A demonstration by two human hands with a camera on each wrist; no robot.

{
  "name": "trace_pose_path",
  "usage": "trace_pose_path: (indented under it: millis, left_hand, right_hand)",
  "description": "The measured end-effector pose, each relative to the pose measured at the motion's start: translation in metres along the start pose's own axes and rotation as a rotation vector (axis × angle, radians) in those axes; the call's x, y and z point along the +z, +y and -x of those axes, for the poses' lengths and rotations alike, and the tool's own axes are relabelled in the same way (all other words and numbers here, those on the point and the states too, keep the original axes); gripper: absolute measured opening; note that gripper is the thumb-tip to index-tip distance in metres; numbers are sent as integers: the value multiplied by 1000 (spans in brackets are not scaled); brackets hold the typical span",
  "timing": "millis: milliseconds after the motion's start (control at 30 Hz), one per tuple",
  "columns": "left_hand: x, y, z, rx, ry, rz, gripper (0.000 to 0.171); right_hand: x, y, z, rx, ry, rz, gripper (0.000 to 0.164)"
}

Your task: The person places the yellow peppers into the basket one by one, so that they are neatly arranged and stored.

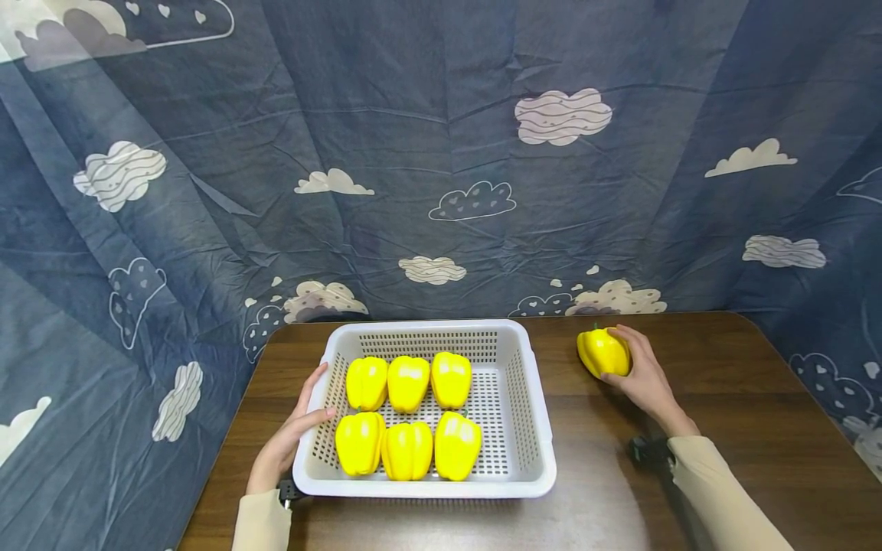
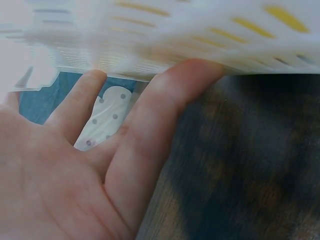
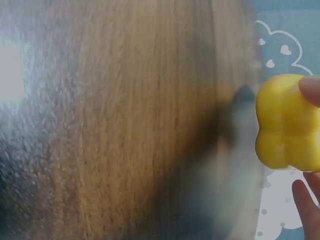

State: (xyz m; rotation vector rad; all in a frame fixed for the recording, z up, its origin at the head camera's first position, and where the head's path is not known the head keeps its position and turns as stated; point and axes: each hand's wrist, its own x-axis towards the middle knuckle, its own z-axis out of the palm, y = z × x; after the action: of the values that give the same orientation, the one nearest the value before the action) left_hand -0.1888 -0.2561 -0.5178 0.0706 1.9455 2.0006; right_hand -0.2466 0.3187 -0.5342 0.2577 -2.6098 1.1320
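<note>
My right hand (image 1: 646, 380) grips a yellow bell pepper (image 1: 602, 352) at the right back of the table, thumb on the near side and fingers over its far right side. In the right wrist view the same bell pepper (image 3: 285, 125) shows its lobed end, with a fingertip on top. My left hand (image 1: 285, 440) touches the left side of a white plastic basket (image 1: 544, 459), its fingers extended along the rim. From the left wrist, the fingers (image 2: 142, 135) reach up against the slotted wall. Two rows of three yellow bell peppers (image 1: 408, 383) stand inside the basket's left and middle.
The dark wooden table (image 1: 592, 474) reaches back to a blue cloth backdrop (image 1: 386, 138) printed with pale clouds. Dark bands circle both wrists. Bare slotted floor (image 1: 489, 390) shows along the basket's right side.
</note>
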Motion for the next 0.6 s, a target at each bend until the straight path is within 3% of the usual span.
trace_pose_path:
  millis: [600]
  left_hand:
    - [1, 1, 1, -5, 4, 9, 77]
  right_hand:
    - [-8, -43, 15, -65, 50, -47, 79]
